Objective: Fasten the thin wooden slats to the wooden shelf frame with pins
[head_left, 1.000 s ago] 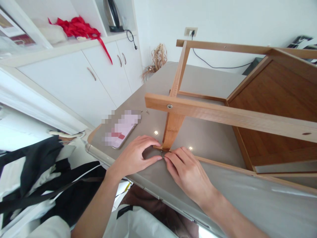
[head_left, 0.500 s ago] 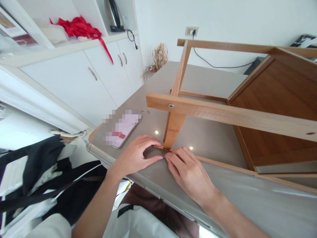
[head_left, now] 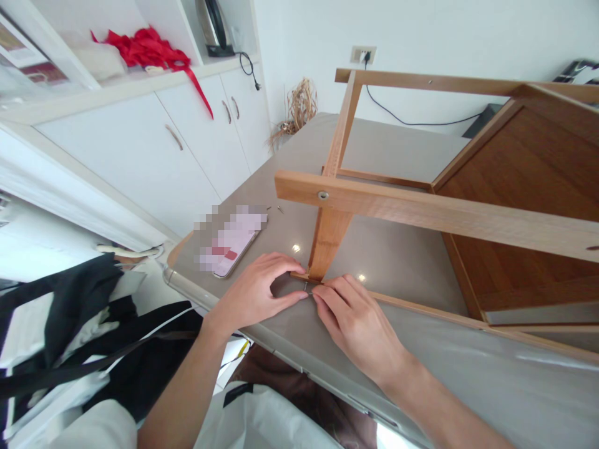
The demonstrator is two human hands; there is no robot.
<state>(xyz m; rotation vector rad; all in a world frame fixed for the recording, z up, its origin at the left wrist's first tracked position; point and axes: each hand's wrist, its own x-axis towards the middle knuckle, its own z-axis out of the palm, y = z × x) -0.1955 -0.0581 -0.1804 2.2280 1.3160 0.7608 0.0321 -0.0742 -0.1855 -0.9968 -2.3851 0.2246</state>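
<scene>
A wooden furniture frame [head_left: 330, 243] rests on the table, its slatted bars forming an open box. My left hand [head_left: 262, 293] curves around the near bottom corner, index fingertip on the bar's end and thumb beside a small metal bolt [head_left: 306, 286] that sticks out of it. Close by on the right, my right hand [head_left: 353, 318] is closed in a pinch at the bolt. A thin metal piece [head_left: 310, 293] shows at its fingertips; the rest of it is hidden by the fingers.
A phone [head_left: 234, 243] lies left of the frame, with small metal screws [head_left: 279, 209] behind it. The grey table [head_left: 468, 355] has its near edge under my forearms. White cabinets [head_left: 154, 137] stand left, holding red ribbon [head_left: 150, 50] and a kettle [head_left: 215, 28]. Dark bags lie lower left.
Both hands stay at the same corner with almost no visible movement. The view has shifted very slightly.
</scene>
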